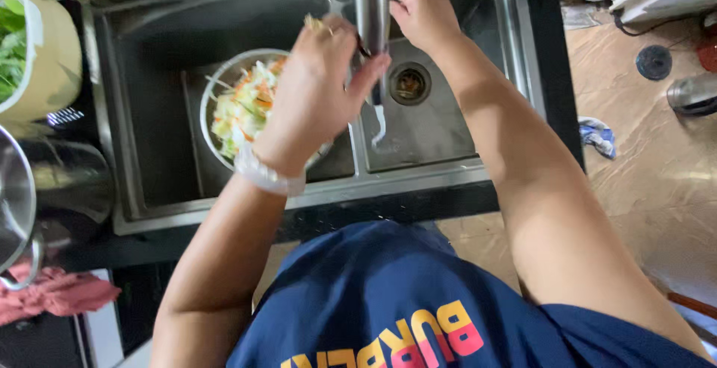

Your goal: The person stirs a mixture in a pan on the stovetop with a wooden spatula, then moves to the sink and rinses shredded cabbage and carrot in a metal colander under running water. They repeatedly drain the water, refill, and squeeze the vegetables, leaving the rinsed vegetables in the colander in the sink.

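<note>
- Head view, looking straight down over a double steel sink (149,211) set in a dark counter.
- Left hand (317,88): raised over the divider between the basins, just beside the tap spout (371,9). Fingers together and curled; the thumb touches the spout. Whether they clamp anything cannot be told. A pale band sits on the wrist.
- Right hand (422,13): at the far side of the sink, fingers curled down at the tap base, apparently on the handle; the grip itself is hidden.
- Bowl (216,88): sits in the left basin, partly under the left hand, filled with shredded vegetables (239,110) in pale green, white and orange. Judged placed there to stay in reach of the spout.
- Water (379,118): a thin stream falls from the spout into the right basin, near the drain (409,84), not into the bowl.
- Left edge: a cream tub of green leaves (11,47), a steel pot (19,211), a pink cloth (52,293).
- Right: a blue-and-white rag (597,136) on the tan floor.
</note>
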{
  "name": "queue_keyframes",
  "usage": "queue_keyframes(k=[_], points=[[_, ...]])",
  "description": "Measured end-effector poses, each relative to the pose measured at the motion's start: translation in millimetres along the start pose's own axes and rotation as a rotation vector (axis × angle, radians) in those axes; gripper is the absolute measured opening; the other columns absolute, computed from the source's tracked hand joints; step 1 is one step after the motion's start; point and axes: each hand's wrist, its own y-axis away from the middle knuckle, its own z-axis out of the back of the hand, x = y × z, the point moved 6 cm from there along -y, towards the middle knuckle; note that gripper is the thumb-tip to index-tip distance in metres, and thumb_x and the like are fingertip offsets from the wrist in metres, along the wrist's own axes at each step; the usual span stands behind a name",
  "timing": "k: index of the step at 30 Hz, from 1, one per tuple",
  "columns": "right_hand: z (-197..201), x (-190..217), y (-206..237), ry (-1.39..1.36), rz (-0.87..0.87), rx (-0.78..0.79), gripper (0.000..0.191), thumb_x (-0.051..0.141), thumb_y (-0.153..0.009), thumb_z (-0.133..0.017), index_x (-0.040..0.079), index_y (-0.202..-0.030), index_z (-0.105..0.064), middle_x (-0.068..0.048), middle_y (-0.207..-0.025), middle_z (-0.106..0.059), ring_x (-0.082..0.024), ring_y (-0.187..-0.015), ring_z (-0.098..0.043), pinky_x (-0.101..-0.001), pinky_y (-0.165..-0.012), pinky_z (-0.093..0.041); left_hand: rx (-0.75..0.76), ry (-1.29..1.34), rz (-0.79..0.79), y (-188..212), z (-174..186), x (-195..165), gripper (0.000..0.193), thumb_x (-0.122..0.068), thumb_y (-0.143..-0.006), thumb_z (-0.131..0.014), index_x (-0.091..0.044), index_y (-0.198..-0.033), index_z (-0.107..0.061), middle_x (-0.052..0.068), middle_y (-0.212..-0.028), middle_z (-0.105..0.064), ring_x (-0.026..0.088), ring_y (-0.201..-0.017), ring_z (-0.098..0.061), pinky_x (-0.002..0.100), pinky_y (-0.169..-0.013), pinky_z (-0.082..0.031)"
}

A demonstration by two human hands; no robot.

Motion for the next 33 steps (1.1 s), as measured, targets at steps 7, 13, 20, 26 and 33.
queue_keyframes(k=[7,13,20,26,33], points=[[-48.0,-42.6,82.4,-0.775,-0.632,0.406,0.023,0.026,-0.102,-0.065,0.005,-0.109,-0.069,-0.007,-0.093,-0.075,-0.025,-0.084,-0.073,-0.0376,-0.072,-0.058,-0.115,0.023,0.083,-47.8,-60.9,-6.0,0.034,-0.026,-0.096,-0.081,0.001,-0.086,-0.063,0.018,-0.09,-0.063,0.04,-0.089,-0.062,0.048,-0.079,-0.051],[-90.0,-23.8,84.5,-1.068,-0.776,0.628,0.044,0.04,-0.105,-0.052,0.009,-0.135,-0.059,-0.009,-0.121,-0.07,-0.023,-0.105,-0.069,-0.0404,-0.09,-0.054,-0.204,-0.077,0.204,-73.5,-91.8,0.5,0.043,-0.036,-0.093,-0.082,0.0,-0.082,-0.063,0.018,-0.086,-0.064,0.04,-0.085,-0.063,0.048,-0.075,-0.051],[-40.1,-20.0,79.9,-0.245,-0.007,1.068,0.046,0.036,-0.101,-0.057,0.011,-0.14,-0.062,-0.01,-0.136,-0.066,-0.023,-0.123,-0.06,-0.0395,-0.105,-0.044,-0.17,-0.015,0.165,-62.0,-74.7,0.8,0.032,-0.03,-0.097,-0.082,-0.001,-0.093,-0.068,0.016,-0.089,-0.065,0.039,-0.088,-0.063,0.048,-0.077,-0.051],[81.1,30.2,11.6,-0.474,0.028,0.98,0.033,0.03,-0.102,-0.061,0.01,-0.127,-0.068,-0.004,-0.11,-0.072,-0.012,-0.104,-0.068,-0.0302,-0.093,-0.055,-0.114,0.228,0.283,-39.5,-60.4,1.8,0.027,-0.014,-0.09,-0.083,-0.001,-0.11,-0.071,0.011,-0.094,-0.062,0.026,-0.085,-0.064,0.036,-0.077,-0.052],[119.1,107.4,-25.5,-0.327,0.195,0.653,0.044,0.03,-0.091,-0.085,0.005,-0.123,-0.069,-0.009,-0.101,-0.071,-0.014,-0.087,-0.069,-0.0319,-0.077,-0.056,-0.066,0.472,0.523,2.7,-86.5,30.6,0.033,-0.009,-0.09,-0.082,-0.002,-0.121,-0.072,0.002,-0.095,-0.064,0.009,-0.083,-0.058,0.028,-0.075,-0.051]])
